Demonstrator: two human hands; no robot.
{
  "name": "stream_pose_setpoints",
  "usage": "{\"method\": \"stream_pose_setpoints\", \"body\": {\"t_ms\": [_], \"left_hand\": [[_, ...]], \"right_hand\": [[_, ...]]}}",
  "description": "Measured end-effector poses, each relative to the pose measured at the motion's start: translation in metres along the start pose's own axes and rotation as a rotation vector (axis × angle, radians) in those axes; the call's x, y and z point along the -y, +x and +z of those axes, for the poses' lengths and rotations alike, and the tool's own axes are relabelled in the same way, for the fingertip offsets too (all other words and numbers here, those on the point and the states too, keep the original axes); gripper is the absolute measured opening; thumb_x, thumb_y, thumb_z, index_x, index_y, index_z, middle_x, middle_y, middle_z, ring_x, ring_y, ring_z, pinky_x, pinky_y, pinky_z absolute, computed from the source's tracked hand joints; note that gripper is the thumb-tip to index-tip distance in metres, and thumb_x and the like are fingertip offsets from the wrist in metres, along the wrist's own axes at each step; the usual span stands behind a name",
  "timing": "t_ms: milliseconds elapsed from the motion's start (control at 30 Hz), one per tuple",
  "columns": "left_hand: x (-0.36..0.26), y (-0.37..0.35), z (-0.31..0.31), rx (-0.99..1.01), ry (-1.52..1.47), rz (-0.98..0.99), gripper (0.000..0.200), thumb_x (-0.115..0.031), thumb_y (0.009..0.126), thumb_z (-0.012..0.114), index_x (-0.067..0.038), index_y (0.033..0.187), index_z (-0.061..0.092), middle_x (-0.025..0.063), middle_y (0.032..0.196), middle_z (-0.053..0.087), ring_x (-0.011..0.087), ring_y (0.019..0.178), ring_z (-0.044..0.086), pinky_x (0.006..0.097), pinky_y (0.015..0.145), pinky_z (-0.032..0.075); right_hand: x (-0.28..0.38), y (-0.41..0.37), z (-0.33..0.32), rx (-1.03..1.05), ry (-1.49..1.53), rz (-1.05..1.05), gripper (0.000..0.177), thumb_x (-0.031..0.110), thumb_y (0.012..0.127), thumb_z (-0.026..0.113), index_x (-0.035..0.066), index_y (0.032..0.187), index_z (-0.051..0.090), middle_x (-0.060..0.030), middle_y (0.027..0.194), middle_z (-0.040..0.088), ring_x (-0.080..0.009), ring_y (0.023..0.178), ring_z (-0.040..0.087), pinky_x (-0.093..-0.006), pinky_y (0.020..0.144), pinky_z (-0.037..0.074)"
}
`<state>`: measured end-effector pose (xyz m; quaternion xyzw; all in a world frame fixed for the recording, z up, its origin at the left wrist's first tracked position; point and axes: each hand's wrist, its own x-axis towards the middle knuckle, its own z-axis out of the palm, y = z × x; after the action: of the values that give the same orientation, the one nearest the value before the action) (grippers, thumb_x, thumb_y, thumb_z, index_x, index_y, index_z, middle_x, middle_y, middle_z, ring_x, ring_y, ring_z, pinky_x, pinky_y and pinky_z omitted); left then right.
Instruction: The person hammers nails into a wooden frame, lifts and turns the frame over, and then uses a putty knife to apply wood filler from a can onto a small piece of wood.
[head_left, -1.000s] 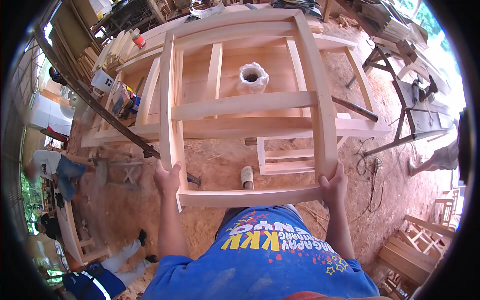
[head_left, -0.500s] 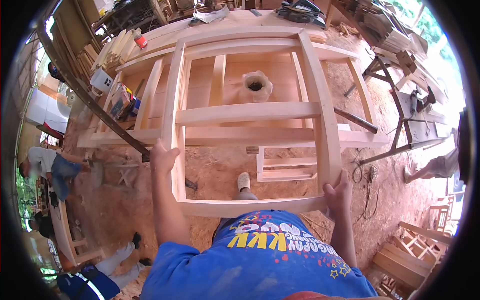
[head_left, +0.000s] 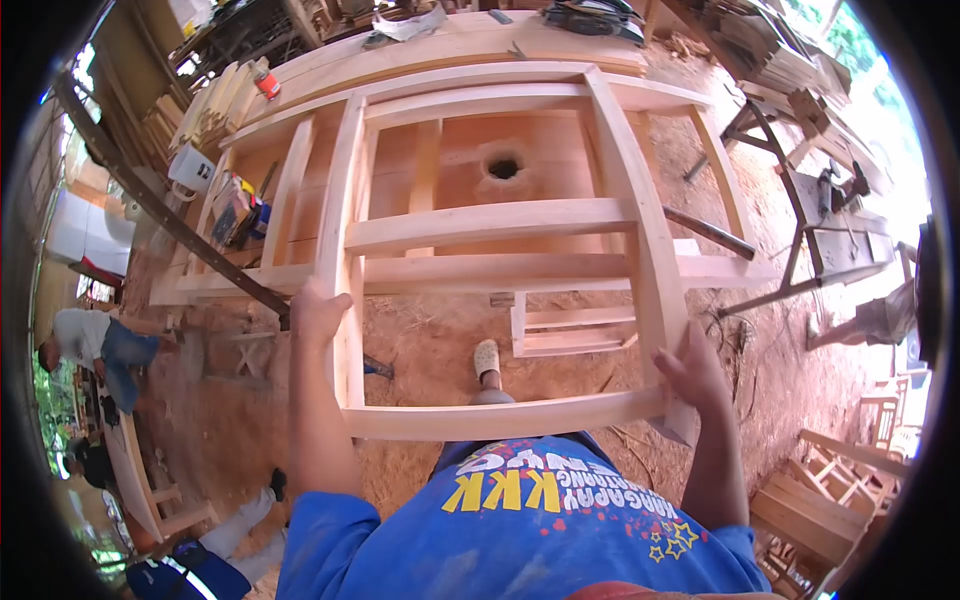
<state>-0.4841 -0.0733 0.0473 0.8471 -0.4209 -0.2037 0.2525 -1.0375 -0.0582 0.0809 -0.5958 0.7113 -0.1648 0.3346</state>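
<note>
A pale wooden frame (head_left: 490, 226) with several crossbars is in front of me, its near rail close to my shirt. My left hand (head_left: 320, 312) is closed around its left side rail, the thumb over the inner face. On the right side rail, near the lower corner, my right hand (head_left: 695, 368) grips from the outside, its fingers partly hidden by the wood. Beyond and partly under it lies a larger wooden frame (head_left: 712, 272) with broad boards, on which stands a pale hollow piece (head_left: 503, 168) with a dark hole.
A dark metal bar (head_left: 190, 225) slants in from the left. A white bucket (head_left: 190, 170) and a red-labelled container (head_left: 265, 82) are at the back left. A small frame (head_left: 575, 343) sits on the dusty ground. Other people (head_left: 85, 340) are at left and right.
The frame has shifted slightly toward my body, and its right lower corner has swung outward. My right hand has moved right with its fingers less tightly curled; my left hand has shifted slightly left.
</note>
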Motion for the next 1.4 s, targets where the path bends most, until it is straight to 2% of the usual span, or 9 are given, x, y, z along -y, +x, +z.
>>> {"method": "stream_pose_setpoints", "body": {"t_ms": [67,133,300,333,533,833,1100,1200,1400], "left_hand": [[0.002,0.009,0.005,0.029,-0.01,0.005,0.058,-0.019,0.068,0.082,0.01,0.116,0.064,0.0291,0.109,0.073,0.0408,0.105,0.073,0.0438,0.093,0.056],[0.002,0.024,0.007,0.028,0.011,0.013,0.059,-0.018,0.068,0.082,0.01,0.116,0.064,0.0291,0.11,0.073,0.041,0.105,0.072,0.0434,0.093,0.056],[0.005,0.076,0.026,0.037,-0.048,0.063,0.057,-0.012,0.066,0.083,0.008,0.116,0.065,0.0262,0.111,0.074,0.0366,0.105,0.073,0.0425,0.093,0.057],[0.004,0.081,0.026,0.012,-0.011,0.069,0.057,-0.01,0.065,0.083,0.008,0.116,0.065,0.0254,0.111,0.074,0.0354,0.105,0.073,0.0424,0.093,0.057],[0.008,0.088,0.02,0.111,-0.125,0.048,0.055,-0.008,0.063,0.082,0.007,0.113,0.066,0.0233,0.107,0.075,0.0332,0.098,0.074,0.0421,0.09,0.057],[-0.06,0.136,-0.006,0.04,-0.104,0.085,0.051,-0.004,0.063,0.08,0.006,0.11,0.067,0.0214,0.103,0.075,0.0316,0.096,0.074,0.0403,0.088,0.057],[-0.055,0.216,0.025,0.027,0.001,0.155,0.048,-0.008,0.063,0.079,0.004,0.108,0.066,0.0247,0.106,0.075,0.037,0.099,0.074,0.0446,0.088,0.057],[-0.05,0.229,0.033,0.042,0.057,0.067,0.047,-0.01,0.063,0.079,0.003,0.106,0.067,0.0261,0.107,0.075,0.039,0.1,0.074,0.0454,0.088,0.058],[-0.066,0.222,0.028,-0.008,0.046,0.155,0.049,-0.016,0.068,0.079,0.005,0.111,0.067,0.0251,0.106,0.075,0.0375,0.1,0.074,0.0442,0.088,0.058]], "right_hand": [[-0.009,0.036,-0.008,-0.032,-0.167,-0.149,0.08,0.036,0.085,0.083,-0.006,0.143,0.048,-0.0323,0.131,0.064,-0.0451,0.128,0.061,-0.0492,0.108,0.048],[0.023,0.072,-0.015,-0.067,-0.124,-0.137,0.084,0.035,0.083,0.084,-0.007,0.144,0.046,-0.033,0.131,0.065,-0.0458,0.127,0.061,-0.0501,0.109,0.047],[0.041,0.151,0.01,-0.028,-0.178,-0.046,0.07,0.028,0.08,0.083,-0.006,0.132,0.05,-0.0328,0.121,0.068,-0.0459,0.119,0.065,-0.0495,0.103,0.051],[0.047,0.145,0.013,-0.087,-0.165,-0.029,0.058,0.019,0.08,0.079,-0.005,0.125,0.051,-0.0329,0.113,0.069,-0.0471,0.113,0.067,-0.0496,0.099,0.053],[0.061,0.14,0.005,-0.021,-0.092,0.068,0.056,0.012,0.077,0.074,-0.006,0.124,0.05,-0.0347,0.108,0.069,-0.0495,0.107,0.068,-0.0521,0.095,0.054],[0.096,0.176,0.009,-0.162,-0.087,0.016,0.053,0.012,0.077,0.074,-0.008,0.122,0.053,-0.0342,0.109,0.069,-0.0495,0.105,0.069,-0.0519,0.095,0.055],[0.114,0.23,0.032,-0.206,-0.126,0.05,0.053,0.015,0.079,0.073,-0.007,0.123,0.054,-0.0346,0.109,0.069,-0.0503,0.108,0.068,-0.0533,0.098,0.052],[0.115,0.237,0.035,-0.213,-0.132,0.066,0.051,0.016,0.078,0.074,-0.007,0.12,0.055,-0.0349,0.107,0.07,-0.0513,0.107,0.067,-0.0535,0.096,0.053],[0.1,0.262,0.038,-0.202,-0.215,0.009,0.055,0.02,0.082,0.073,-0.007,0.125,0.052,-0.0349,0.109,0.069,-0.0511,0.108,0.067,-0.0528,0.096,0.053]]}}
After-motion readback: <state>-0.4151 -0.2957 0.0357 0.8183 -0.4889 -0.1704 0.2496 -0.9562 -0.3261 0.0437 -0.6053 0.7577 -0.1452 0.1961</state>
